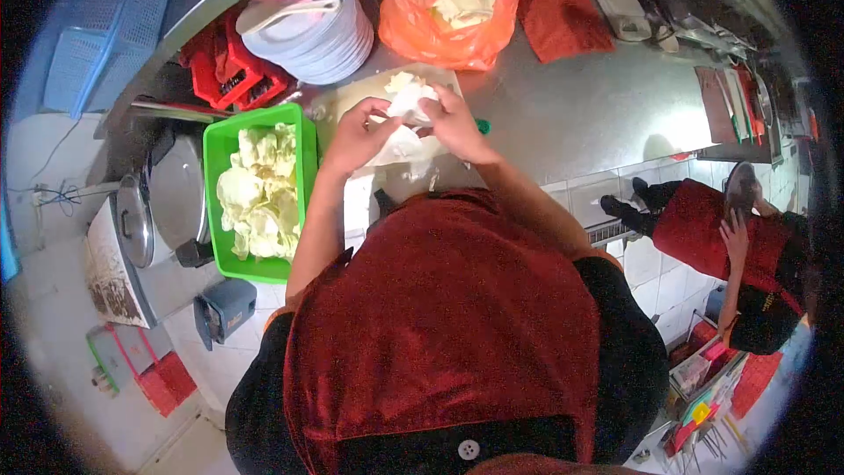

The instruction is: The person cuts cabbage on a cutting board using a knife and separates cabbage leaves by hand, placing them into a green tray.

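Over a pale board [343,98] on the metal counter, my left hand [359,134] and my right hand [459,127] hold pale leafy pieces [411,101] between them. These look like cabbage leaves. Fingers of both hands are bent round the pieces from either side. Left of my left forearm, a green basin [310,158] holds many torn pale leaves [255,193]. Beyond my hands, an orange plastic bag [400,22] stands open with more pale leaves [470,2] inside.
Stacked plates [330,40] and red baskets [211,79] stand at the back left. A red cloth [563,18] lies on the metal counter [571,105], right of the bag. At the far right is another person [703,229] in a red apron.
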The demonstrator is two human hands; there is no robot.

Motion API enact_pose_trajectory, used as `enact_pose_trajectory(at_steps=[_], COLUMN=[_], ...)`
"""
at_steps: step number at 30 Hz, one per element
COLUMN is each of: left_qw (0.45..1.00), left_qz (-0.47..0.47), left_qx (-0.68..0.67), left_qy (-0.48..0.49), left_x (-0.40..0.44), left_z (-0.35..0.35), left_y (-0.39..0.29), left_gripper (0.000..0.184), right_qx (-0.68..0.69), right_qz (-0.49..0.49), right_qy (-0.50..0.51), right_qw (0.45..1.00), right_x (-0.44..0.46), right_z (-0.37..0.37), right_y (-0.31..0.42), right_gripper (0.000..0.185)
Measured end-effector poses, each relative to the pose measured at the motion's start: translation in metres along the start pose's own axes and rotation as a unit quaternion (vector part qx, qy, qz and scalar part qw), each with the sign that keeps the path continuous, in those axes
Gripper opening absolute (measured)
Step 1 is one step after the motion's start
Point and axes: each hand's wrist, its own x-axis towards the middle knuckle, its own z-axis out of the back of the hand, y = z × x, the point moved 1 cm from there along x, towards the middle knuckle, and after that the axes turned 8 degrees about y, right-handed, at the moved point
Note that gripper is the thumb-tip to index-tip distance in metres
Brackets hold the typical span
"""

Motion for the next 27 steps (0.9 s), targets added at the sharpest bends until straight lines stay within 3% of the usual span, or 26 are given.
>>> enact_pose_trajectory(at_steps=[1,2,4,6,8,9,10,12,14,16,18,20,21,23,24,26,27], left_qw=[0.997,0.997,0.991,0.993,0.991,0.992,0.992,0.997,0.994,0.986,0.966,0.933,0.921,0.875,0.828,0.734,0.736], left_qz=[0.073,0.07,0.078,0.07,-0.081,-0.09,-0.093,-0.081,-0.061,-0.04,-0.007,0.08,0.09,0.187,0.233,0.44,0.492], left_qx=[-0.02,-0.021,-0.106,-0.095,0.104,0.088,0.088,0.006,0.036,0.005,0.006,0.032,0.035,0.191,0.302,0.392,0.369], left_qy=[0.02,0.019,-0.036,-0.022,-0.032,0.004,0.001,-0.013,-0.084,-0.162,-0.259,-0.35,-0.378,-0.404,-0.41,-0.337,-0.283], left_x=[-0.001,0.001,0.003,0.011,0.015,0.016,0.017,0.013,0.006,-0.005,-0.021,-0.053,-0.069,-0.112,-0.133,-0.159,-0.183], left_z=[0.011,0.013,0.016,0.006,-0.012,-0.017,-0.018,-0.018,-0.003,0.026,0.063,0.101,0.124,0.158,0.168,0.161,0.168], left_y=[-0.01,-0.018,-0.026,-0.03,-0.04,-0.039,-0.038,-0.039,-0.041,-0.021,0.006,0.022,0.053,0.089,0.115,0.112,0.165], left_gripper=[0.03,0.03,0.034,0.04,0.047,0.061,0.061,0.069,0.074,0.072,0.067,0.061,0.061,0.071,0.074,0.085,0.092], right_qx=[0.038,0.077,0.082,0.372,0.383,0.332,0.278,0.25,0.181,0.123,-0.163,-0.365,-0.364,-0.605,-0.604,-0.597,-0.658], right_qz=[0.016,0.031,0.017,-0.06,-0.064,-0.012,0.04,0.007,-0.017,0.087,0.229,0.172,0.173,0.268,0.274,-0.016,0.041], right_qy=[-0.063,-0.125,-0.121,0.018,-0.017,-0.017,-0.017,-0.022,-0.029,-0.147,-0.263,-0.425,-0.419,-0.395,-0.386,-0.151,-0.13], right_qw=[0.997,0.989,0.989,0.926,0.921,0.943,0.96,0.968,0.983,0.978,0.923,0.81,0.814,0.638,0.642,0.788,0.741], right_x=[-0.003,-0.004,-0.007,-0.013,-0.018,-0.016,-0.014,0.001,0.024,0.046,0.072,0.082,0.098,0.134,0.14,0.167,0.19], right_z=[-0.001,-0.001,0.005,0.002,-0.008,-0.006,-0.003,0.018,0.047,0.071,0.105,0.113,0.128,0.16,0.163,0.162,0.202], right_y=[0.001,0.001,0.007,0.015,0.035,0.038,0.042,0.046,0.047,0.068,0.096,0.13,0.126,0.107,0.103,0.086,0.047], right_gripper=[0.032,0.032,0.032,0.034,0.035,0.034,0.034,0.035,0.037,0.033,0.031,0.035,0.035,0.041,0.041,0.042,0.044])
